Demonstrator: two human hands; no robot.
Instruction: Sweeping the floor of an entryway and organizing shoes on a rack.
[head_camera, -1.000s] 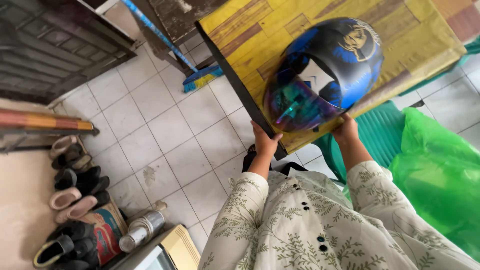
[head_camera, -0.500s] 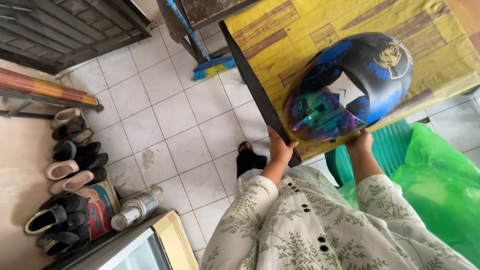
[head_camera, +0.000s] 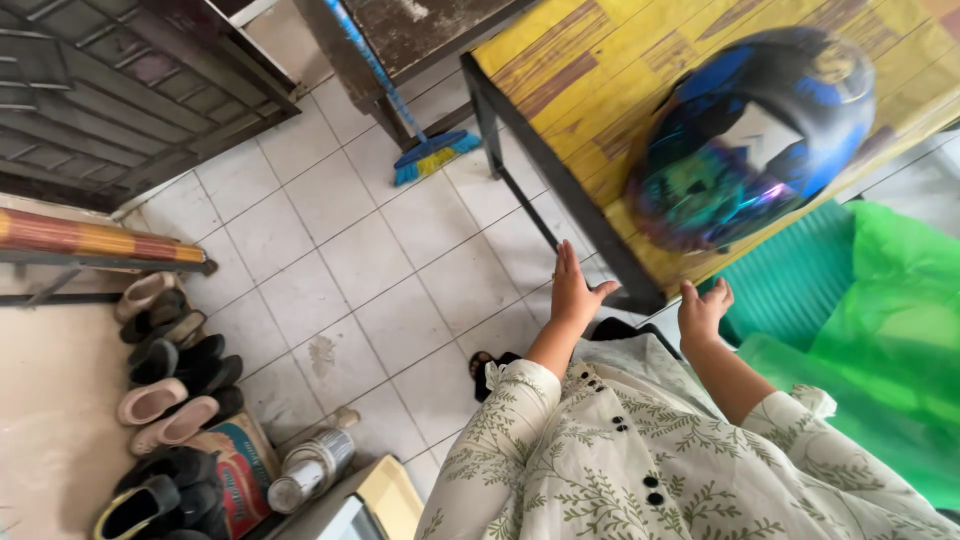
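1. Blue and black, the helmet (head_camera: 752, 135) sits on the yellow table (head_camera: 600, 80) near its front edge, with its shiny dark visor turned toward the person.
2. The left hand (head_camera: 575, 293) is open, fingers straight and spread a little, and it holds nothing. It hangs just beside the table's dark corner, below the helmet and apart from it.
3. The right hand (head_camera: 702, 310) is open too, with fingers loosely curled and nothing in them. It is near the table edge, just under the helmet, not touching it.
4. Both arms wear cream sleeves with green leaf prints (the same cloth covers the person's front).
5. A green plastic chair (head_camera: 790, 290) stands under the table side, and a big green plastic bag (head_camera: 890, 330) lies on it to the right.
6. A broom (head_camera: 432, 155) with blue bristles leans by a dark cupboard on the white tile floor (head_camera: 330, 260).
7. Shoes (head_camera: 170, 370) sit in a row at the left, next to a metal can (head_camera: 310, 468).
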